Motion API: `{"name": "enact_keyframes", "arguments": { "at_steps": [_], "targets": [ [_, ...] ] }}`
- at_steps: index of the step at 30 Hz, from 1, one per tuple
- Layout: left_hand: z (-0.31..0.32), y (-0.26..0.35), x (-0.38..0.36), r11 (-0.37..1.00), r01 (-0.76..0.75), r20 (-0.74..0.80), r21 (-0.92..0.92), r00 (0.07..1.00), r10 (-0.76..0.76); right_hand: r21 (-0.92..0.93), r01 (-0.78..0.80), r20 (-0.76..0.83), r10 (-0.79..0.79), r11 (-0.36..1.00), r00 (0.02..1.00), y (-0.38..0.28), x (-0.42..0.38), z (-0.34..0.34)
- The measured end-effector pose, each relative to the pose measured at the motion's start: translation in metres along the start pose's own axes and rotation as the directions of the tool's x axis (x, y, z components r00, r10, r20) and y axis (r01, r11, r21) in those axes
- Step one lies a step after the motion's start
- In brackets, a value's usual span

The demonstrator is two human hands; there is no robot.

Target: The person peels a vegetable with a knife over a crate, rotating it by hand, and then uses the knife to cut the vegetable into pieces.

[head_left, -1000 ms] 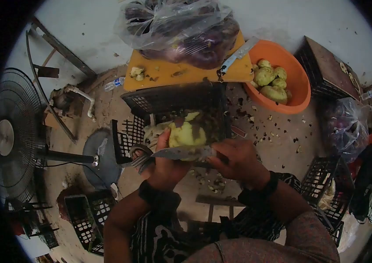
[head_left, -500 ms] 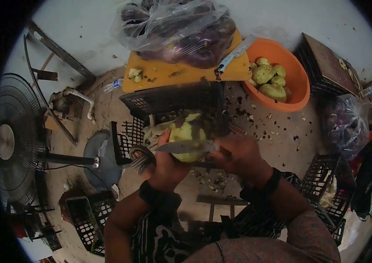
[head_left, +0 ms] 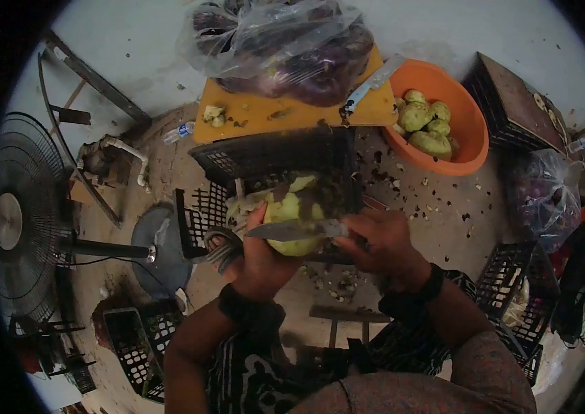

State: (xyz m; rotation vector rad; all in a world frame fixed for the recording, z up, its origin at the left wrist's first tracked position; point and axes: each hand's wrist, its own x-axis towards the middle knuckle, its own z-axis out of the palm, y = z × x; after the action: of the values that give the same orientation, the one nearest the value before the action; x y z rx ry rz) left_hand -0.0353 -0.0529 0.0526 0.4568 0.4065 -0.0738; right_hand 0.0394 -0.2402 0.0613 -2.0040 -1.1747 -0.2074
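My left hand (head_left: 265, 265) is wrapped round a large, roundish, pale green vegetable (head_left: 293, 207), partly peeled, with dark patches of skin left on it. Its exact kind does not show. In my right hand (head_left: 385, 245) is a kitchen knife (head_left: 285, 232), its broad blade lying across the near side of the vegetable and pointing left. The fingers are closed round the handle, which they mostly hide. Below and beyond the vegetable stands a black plastic crate (head_left: 271, 155) with scraps in it.
Beyond the crate, a yellow board (head_left: 237, 127) bears a plastic bag of dark purple produce (head_left: 306, 69) and another knife (head_left: 373, 84). An orange basin (head_left: 468, 162) holds several peeled vegetables. Left stands a fan (head_left: 23, 221); more crates (head_left: 513, 283) are at right. Peelings litter the floor.
The knife and right hand have barely shifted, with the blade tilting slightly at the vegetable. My left hand keeps its grip in nearly the same place.
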Motion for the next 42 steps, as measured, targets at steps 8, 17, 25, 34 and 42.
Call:
{"name": "enact_keyframes", "arguments": {
  "at_steps": [8, 17, 25, 34, 42],
  "targets": [
    [0.007, -0.006, 0.000, 0.998, -0.059, 0.007, 0.003, 0.998, 0.059, 0.045, 0.006, 0.021, -0.007, 0.999, 1.000, -0.005, 0.002, 0.001],
    [0.005, -0.002, -0.004, 1.000, -0.021, -0.016, -0.016, 1.000, 0.021, -0.021, -0.014, 0.017, 0.014, 1.000, 1.000, 0.008, -0.001, -0.006],
    [0.001, -0.003, -0.003, 1.000, -0.026, 0.072, -0.006, 0.997, 0.027, 0.006, 0.024, 0.044, -0.024, 1.000, 0.999, -0.006, 0.003, -0.006],
    [-0.001, -0.007, -0.002, 0.998, -0.032, 0.021, 0.049, 0.999, 0.032, 0.011, 0.069, 0.020, -0.069, 0.998, 0.997, -0.010, 0.000, -0.008],
    [-0.024, -0.022, 0.008, 0.675, -0.289, 0.041, 0.679, 0.933, 0.358, -0.008, 0.038, 0.013, -0.037, 0.999, 0.999, -0.010, -0.002, -0.007]
  ]
}}
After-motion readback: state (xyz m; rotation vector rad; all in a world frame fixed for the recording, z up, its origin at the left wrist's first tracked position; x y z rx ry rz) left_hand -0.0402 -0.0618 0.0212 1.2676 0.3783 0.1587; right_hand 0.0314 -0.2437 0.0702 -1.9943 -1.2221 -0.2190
